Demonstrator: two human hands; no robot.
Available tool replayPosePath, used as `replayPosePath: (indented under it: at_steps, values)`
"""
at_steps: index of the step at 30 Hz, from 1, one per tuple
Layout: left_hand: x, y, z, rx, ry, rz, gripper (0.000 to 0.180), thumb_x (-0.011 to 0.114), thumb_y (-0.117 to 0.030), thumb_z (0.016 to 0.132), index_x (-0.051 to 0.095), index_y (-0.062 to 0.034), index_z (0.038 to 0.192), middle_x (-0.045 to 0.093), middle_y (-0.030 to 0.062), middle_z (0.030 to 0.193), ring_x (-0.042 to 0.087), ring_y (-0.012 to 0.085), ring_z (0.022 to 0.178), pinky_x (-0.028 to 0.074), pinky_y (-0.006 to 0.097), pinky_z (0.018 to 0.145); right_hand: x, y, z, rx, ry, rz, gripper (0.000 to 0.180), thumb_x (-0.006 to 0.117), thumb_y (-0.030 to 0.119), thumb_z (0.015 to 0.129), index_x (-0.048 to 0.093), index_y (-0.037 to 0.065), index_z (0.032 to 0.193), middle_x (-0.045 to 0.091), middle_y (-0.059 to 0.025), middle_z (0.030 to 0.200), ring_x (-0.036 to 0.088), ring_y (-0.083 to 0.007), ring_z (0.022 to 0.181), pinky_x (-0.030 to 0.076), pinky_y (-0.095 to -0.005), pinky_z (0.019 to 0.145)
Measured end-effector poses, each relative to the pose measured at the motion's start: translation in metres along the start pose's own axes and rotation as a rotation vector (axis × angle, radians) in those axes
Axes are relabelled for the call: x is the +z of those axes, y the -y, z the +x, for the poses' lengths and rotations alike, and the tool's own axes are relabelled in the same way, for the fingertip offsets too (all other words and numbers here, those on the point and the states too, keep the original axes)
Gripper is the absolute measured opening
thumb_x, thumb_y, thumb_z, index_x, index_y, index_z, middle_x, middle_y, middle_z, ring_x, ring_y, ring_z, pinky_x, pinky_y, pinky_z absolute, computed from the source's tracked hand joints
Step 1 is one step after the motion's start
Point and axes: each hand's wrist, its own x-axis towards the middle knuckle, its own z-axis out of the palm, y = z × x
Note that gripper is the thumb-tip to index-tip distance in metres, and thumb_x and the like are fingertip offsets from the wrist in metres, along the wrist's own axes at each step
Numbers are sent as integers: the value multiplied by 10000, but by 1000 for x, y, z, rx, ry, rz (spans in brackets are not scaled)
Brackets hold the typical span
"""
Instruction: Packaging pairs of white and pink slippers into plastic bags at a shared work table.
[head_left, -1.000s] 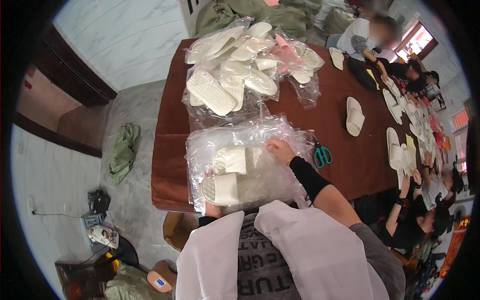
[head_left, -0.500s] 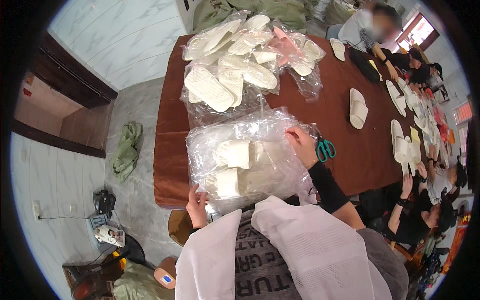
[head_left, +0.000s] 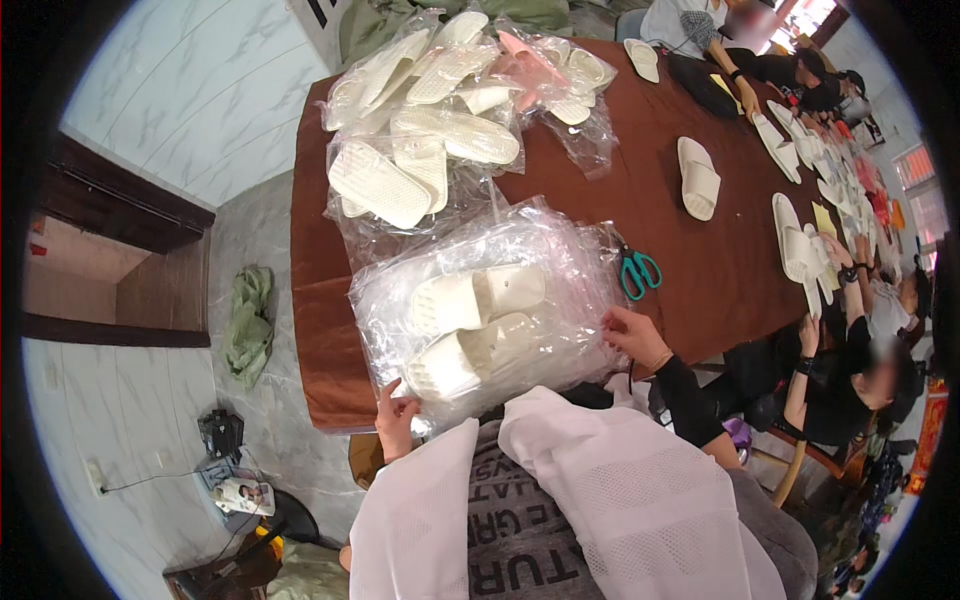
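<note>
1. A long brown table [head_left: 700, 270] runs from centre frame toward the upper right, above a grey tiled floor.
2. A clear plastic bag [head_left: 490, 310] holding cream slippers [head_left: 480, 325] lies at centre.
3. The left hand [head_left: 397, 420] pinches the bag's lower left corner, fingers closed on plastic.
4. The right hand [head_left: 633, 335] grips its right edge, fingers curled.
5. Green scissors [head_left: 638, 270] lie just right of the bag.

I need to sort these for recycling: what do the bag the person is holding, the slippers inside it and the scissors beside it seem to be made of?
The clear bag looks like thin glossy plastic film: it crinkles and glints. The cream slippers inside look like matte moulded foam or rubber, thick-soled and seamless; which one cannot be told. The scissors have teal handles, probably plastic; their blades are too small to judge. Both the left hand and right hand grip the bag's edges.
</note>
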Motion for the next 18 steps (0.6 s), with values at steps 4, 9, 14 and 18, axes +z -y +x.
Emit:
replayPosePath:
  at_steps: [4,9,14,18]
  values:
    - [1,-20,4,17,92,226,372,608,-10,862,569,-28,1231,687,87,838,644,123,735,518,270,685,3,15,10,-314,-565,-190,209,594,71,877,575,23,1080,650,-136,887,644,-296,818,507,-334,723]
    - [4,-26,11,217,-25,474,287,583,-49,905,580,-5,1189,685,142,887,664,259,755,525,348,707,27,91,14,-442,-543,-191,361,633,177,871,539,28,1186,616,-156,1085,604,-310,970,485,-375,819]
    - [44,-54,45,496,-206,489,222,574,-84,927,600,2,1131,682,148,857,666,269,772,511,372,703,56,90,40,-368,-553,-624,500,661,198,846,512,63,1304,605,-153,1118,580,-320,1020,472,-430,841]
    - [65,-65,69,201,-102,516,171,593,-108,922,611,9,1046,664,142,806,641,247,711,492,357,650,54,52,64,-418,-364,-249,476,637,135,865,513,95,1323,642,-137,981,632,-279,856,505,-374,748]
